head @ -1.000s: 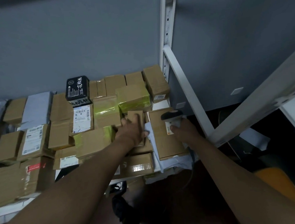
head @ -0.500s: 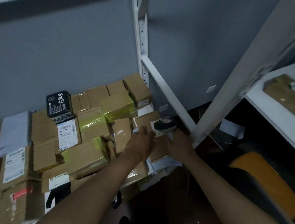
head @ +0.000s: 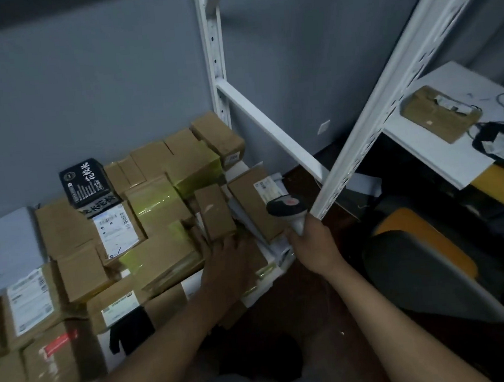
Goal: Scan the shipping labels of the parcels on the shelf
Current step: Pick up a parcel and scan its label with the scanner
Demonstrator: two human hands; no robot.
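right hand (head: 315, 246) gripping scanner (head: 288, 210) handle | left hand (head: 228, 253) fingers flat on small box (head: 214, 212) — probably light, stiff cardboard — best held by edges, label up

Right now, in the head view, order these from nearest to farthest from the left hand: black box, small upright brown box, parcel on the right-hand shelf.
1. Small upright brown box, just above the left hand.
2. Black box, upper left, on the pile.
3. Parcel on the right-hand shelf, far right.
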